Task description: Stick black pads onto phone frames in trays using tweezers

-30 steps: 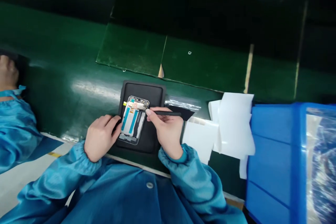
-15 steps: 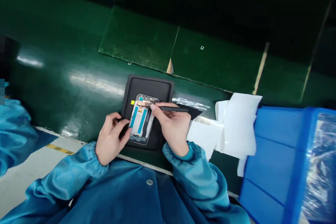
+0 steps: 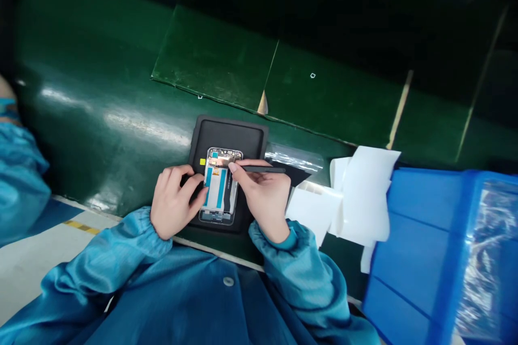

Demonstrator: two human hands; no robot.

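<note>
Brings the left hand point(image 3: 174, 202) slightly further in and up along the near-left side since half a second ago, and sets the phone point(image 3: 214, 194) a touch straighter and further left in the tray point(image 3: 232, 133). Seems, as a judgement, to steady that edge better while working the tool point(image 3: 265, 169) from the other side. Rests left thumb and forefinger, part-curled and apart, at the phone's left edge. Pinches the tool between thumb and fingers of the right hand point(image 3: 263, 194), over the phone's upper right; impossible to tell whether touching at the tip. Keeps the open-backed phone between both hands, lying flat within the tray. Further out: just left of the phone, a yellow tab point(image 3: 202, 161); right of the tray, a black sheet point(image 3: 297, 172) and clear film point(image 3: 295, 156), then papers point(image 3: 366, 194) and a blue bin point(image 3: 416, 215); at far left, another person's sleeve point(image 3: 20, 183).
</note>
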